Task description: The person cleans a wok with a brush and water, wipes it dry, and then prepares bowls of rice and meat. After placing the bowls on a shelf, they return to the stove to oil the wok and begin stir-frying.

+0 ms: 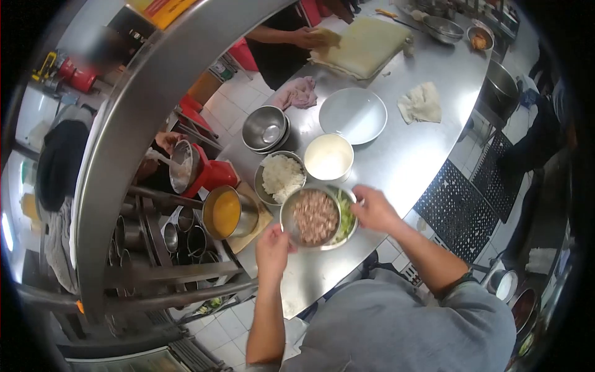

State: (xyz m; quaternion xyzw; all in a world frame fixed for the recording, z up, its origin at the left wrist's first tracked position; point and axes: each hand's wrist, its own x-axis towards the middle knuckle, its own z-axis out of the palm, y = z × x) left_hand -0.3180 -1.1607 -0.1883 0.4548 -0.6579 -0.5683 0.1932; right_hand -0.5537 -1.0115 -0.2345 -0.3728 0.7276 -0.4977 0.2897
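Note:
My left hand (273,251) grips the lower left rim of a steel bowl (287,214) that holds diced pinkish meat (315,217). My right hand (374,211) is closed on the right rim of a second bowl (339,244) with chopped green vegetables (344,217). The meat bowl overlaps the greens bowl and hides its left part. Both are over the near part of the steel table. Just beyond them are a bowl of white rice (282,178) and a white tub (328,157) with pale contents.
A steel pot of yellow liquid (226,212) stands left. Behind are stacked steel bowls (265,127), a white plate (353,116) and cloths (421,103). Another person's hand touches a cutting board (365,46). A person's hands work at a bowl by a red appliance (217,177). A steel frame (118,142) curves left.

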